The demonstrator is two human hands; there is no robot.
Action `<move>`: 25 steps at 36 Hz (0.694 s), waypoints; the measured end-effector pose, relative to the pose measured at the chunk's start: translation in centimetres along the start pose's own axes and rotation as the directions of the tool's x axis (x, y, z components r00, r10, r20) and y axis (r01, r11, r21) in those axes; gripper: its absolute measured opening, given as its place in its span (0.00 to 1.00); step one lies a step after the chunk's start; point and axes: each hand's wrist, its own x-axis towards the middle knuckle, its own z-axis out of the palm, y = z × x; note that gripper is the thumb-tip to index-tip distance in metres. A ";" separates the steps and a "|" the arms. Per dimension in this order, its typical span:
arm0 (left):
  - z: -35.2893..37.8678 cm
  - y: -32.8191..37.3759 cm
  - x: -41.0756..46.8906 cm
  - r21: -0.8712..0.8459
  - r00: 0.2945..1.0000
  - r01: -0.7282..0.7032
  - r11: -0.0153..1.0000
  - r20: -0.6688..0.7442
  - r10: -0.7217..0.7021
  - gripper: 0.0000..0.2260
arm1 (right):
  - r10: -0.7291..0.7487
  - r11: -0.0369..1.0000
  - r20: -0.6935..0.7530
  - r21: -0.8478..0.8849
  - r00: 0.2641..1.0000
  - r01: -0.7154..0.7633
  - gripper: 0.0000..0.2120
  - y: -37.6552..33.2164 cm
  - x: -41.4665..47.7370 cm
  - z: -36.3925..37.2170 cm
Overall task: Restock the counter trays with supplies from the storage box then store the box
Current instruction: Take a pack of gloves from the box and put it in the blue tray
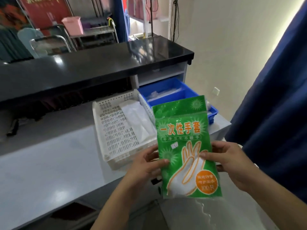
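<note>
Two hands share one load in the head view, the only view. The green plastic packet of disposable gloves (187, 146) is held upright in the air btwn them, printed face toward the camera. A second green edge sticks up behind its top; can't tell if that's a separate pkt.

The left hand (146, 165) pinches the packet's left edge: thumb (164, 161) flat on the front, other fingers curled behind, hidden. The right hand (232, 163) grips the right edge the same way, w/ thumb (204, 154) on the printed glove outline and fingertips (219, 168) just showing behind the edge.

Beyond the L fingers, just past the knuckles, sits a white perforated plastic tray (116, 130) on the grey desk surface (49, 163), w/ a white folded plastic sheet (137, 123) along its right side. Above the packet's top, past both thumbs, is a blue plastic bin (167, 90) touching the tray's right wall, clear bags inside. A black glossy countertop (99, 63) overhangs both. Navy curtain (274, 97) hangs right of the R hand.
</note>
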 end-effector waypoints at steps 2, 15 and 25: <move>1.6 0.3 1.6 -0.025 0.997 -0.001 1.000 -0.074 -0.001 0.21 | -0.041 0.999 -0.012 -0.031 0.999 0.041 0.08 -0.5 1.1 -2.1; -1.2 6.6 14.6 0.342 0.893 0.051 0.938 -0.436 0.110 0.19 | -0.492 0.726 -0.078 -0.587 0.867 0.359 0.13 -8.3 12.9 -11.9; -2.3 6.5 22.8 0.250 0.857 0.100 0.963 -0.514 0.044 0.29 | -0.617 0.292 0.130 -0.878 0.776 0.379 0.13 -16.0 21.6 -10.1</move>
